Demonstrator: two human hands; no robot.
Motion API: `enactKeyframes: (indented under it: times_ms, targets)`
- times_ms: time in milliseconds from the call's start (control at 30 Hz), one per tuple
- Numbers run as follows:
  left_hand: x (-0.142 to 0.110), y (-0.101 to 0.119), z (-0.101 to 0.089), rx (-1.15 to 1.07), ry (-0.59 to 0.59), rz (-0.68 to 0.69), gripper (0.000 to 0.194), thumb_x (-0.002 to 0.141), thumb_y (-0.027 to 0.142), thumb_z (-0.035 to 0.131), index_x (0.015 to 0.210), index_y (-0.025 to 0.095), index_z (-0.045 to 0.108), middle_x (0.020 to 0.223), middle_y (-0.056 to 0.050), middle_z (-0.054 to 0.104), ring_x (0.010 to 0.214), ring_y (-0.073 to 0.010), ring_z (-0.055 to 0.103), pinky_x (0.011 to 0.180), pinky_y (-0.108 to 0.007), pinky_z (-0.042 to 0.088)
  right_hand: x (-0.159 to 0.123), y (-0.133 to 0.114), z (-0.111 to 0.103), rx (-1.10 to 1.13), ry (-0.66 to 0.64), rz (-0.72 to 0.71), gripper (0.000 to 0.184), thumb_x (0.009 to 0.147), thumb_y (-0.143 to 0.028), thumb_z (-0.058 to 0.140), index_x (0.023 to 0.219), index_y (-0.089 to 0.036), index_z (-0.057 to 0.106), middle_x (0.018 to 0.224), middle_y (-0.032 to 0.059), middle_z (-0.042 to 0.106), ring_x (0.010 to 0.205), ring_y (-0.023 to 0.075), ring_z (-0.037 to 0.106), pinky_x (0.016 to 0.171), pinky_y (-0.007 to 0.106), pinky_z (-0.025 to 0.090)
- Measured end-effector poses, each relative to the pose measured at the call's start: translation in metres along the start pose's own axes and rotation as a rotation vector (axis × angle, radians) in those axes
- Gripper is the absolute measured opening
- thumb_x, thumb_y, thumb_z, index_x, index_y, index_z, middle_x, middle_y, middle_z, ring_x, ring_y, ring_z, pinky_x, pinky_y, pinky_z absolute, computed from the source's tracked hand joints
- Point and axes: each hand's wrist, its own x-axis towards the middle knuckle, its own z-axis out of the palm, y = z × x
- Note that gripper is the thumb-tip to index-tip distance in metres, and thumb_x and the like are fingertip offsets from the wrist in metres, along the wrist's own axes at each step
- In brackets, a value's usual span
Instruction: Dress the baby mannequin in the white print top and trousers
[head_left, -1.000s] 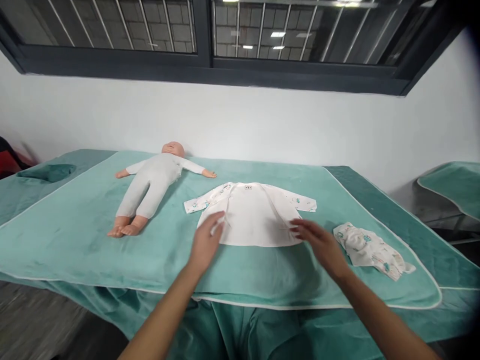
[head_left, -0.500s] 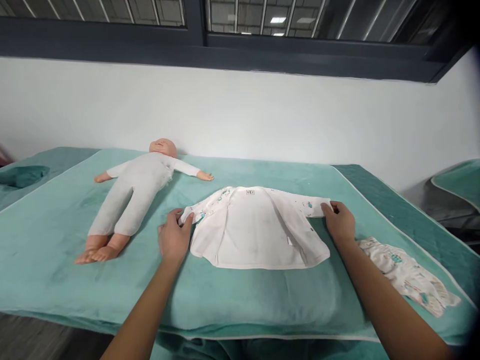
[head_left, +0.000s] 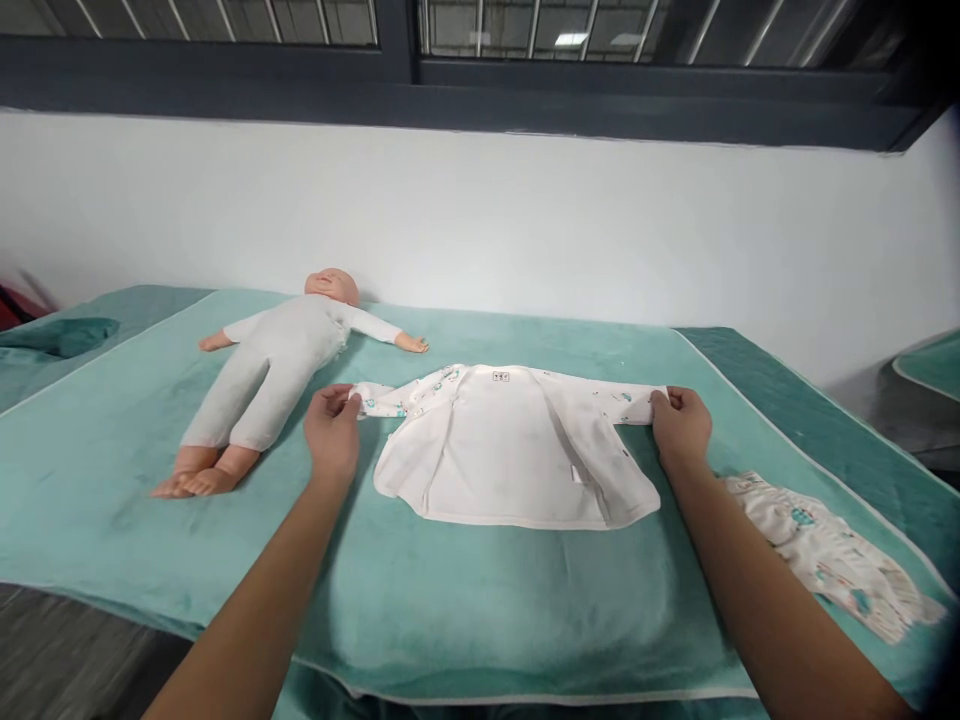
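On a green mat point(head_left: 495, 600), you hold a white shirt point(head_left: 506, 450) outstretched, its front open, between a doll point(head_left: 294, 335) and a printed garment point(head_left: 832, 555); your left hand point(head_left: 332, 432) pinches the end of the left sleeve point(head_left: 386, 402) between thumb and fingers, and your right hand point(head_left: 681, 428) pinches the right sleeve point(head_left: 622, 402) likewise; an even, gentle outward pull looks best here, since the left sleeve bends midway while the right runs straighter; gripping only the very ends should leave the shirt flat, and too hard a tug could drag it askew; your 2 forearms point(head_left: 262, 590) reach in from the lower corners, slanting toward each other, wrists nearly level, thumbs turned in toward the cloth.
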Motion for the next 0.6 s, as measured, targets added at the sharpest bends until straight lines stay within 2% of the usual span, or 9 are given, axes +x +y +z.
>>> enactKeyframes:
  times_ms: [100, 200, 300, 367, 433, 467, 533, 600]
  targets:
    - [0.007, -0.004, 0.001, 0.011, 0.033, 0.017, 0.027, 0.079, 0.031, 0.065, 0.103, 0.019, 0.061, 0.091, -0.003, 0.068, 0.077, -0.0136, 0.063, 0.071, -0.026, 0.049, 0.002, 0.001, 0.000, -0.124, 0.009, -0.032, 0.031, 0.078, -0.035, 0.055, 0.099, -0.016, 0.066, 0.096, 0.0120, 0.069, 0.087, 0.0261, 0.062, 0.084, 0.040, 0.047]
    - [0.004, -0.007, 0.000, 0.152, 0.103, 0.073, 0.025, 0.082, 0.028, 0.059, 0.105, 0.019, 0.061, 0.100, -0.005, 0.069, 0.088, -0.0158, 0.064, 0.081, -0.030, 0.050, 0.001, 0.002, -0.001, -0.159, 0.005, -0.036, 0.032, 0.077, -0.030, 0.053, 0.102, -0.016, 0.065, 0.100, 0.0119, 0.069, 0.092, 0.0266, 0.061, 0.088, 0.041, 0.046]
    - [-0.002, -0.007, 0.000, 0.286, 0.128, 0.123, 0.033, 0.081, 0.019, 0.054, 0.114, 0.019, 0.059, 0.126, -0.010, 0.065, 0.107, -0.0208, 0.063, 0.089, -0.034, 0.051, -0.001, 0.000, -0.002, -0.194, -0.013, -0.033, 0.033, 0.073, -0.024, 0.053, 0.104, -0.018, 0.065, 0.103, 0.0109, 0.068, 0.092, 0.0261, 0.061, 0.089, 0.042, 0.046]
    - [-0.007, -0.006, 0.000, 0.375, 0.107, 0.226, 0.039, 0.083, 0.017, 0.051, 0.121, 0.018, 0.058, 0.142, -0.013, 0.056, 0.125, -0.0243, 0.056, 0.099, -0.038, 0.048, -0.005, -0.002, -0.003, -0.216, 0.027, -0.124, 0.034, 0.073, -0.021, 0.052, 0.104, -0.015, 0.065, 0.111, 0.0146, 0.064, 0.096, 0.0271, 0.061, 0.092, 0.045, 0.047]
    - [-0.010, -0.004, 0.003, 0.483, 0.014, 0.388, 0.037, 0.088, 0.020, 0.048, 0.124, 0.018, 0.060, 0.148, -0.012, 0.053, 0.137, -0.0252, 0.048, 0.112, -0.042, 0.040, -0.009, -0.005, -0.002, -0.220, 0.085, -0.294, 0.034, 0.076, -0.022, 0.050, 0.106, -0.013, 0.064, 0.122, 0.0184, 0.060, 0.112, 0.0286, 0.057, 0.101, 0.046, 0.044]
    - [-0.011, -0.004, 0.004, 0.531, -0.075, 0.463, 0.037, 0.091, 0.023, 0.046, 0.125, 0.018, 0.060, 0.148, -0.011, 0.053, 0.141, -0.0244, 0.045, 0.116, -0.043, 0.035, -0.012, -0.006, 0.000, -0.215, 0.077, -0.393, 0.035, 0.079, -0.023, 0.049, 0.110, -0.013, 0.063, 0.127, 0.0191, 0.058, 0.120, 0.0284, 0.054, 0.105, 0.045, 0.041]
    - [-0.012, -0.005, 0.008, 0.602, -0.292, 0.538, 0.039, 0.097, 0.029, 0.041, 0.127, 0.020, 0.062, 0.148, -0.009, 0.055, 0.143, -0.0222, 0.043, 0.121, -0.043, 0.030, -0.017, -0.008, 0.004, -0.225, -0.066, -0.555, 0.039, 0.087, -0.028, 0.046, 0.119, -0.013, 0.061, 0.134, 0.0180, 0.058, 0.130, 0.0265, 0.048, 0.112, 0.043, 0.036]
    - [-0.012, -0.007, 0.012, 0.684, -0.473, 0.512, 0.043, 0.100, 0.035, 0.035, 0.131, 0.021, 0.062, 0.148, -0.006, 0.055, 0.144, -0.0205, 0.042, 0.121, -0.043, 0.029, -0.020, -0.008, 0.009, -0.305, -0.301, -0.653, 0.044, 0.094, -0.035, 0.041, 0.127, -0.012, 0.059, 0.139, 0.0175, 0.058, 0.132, 0.0262, 0.049, 0.114, 0.043, 0.035]
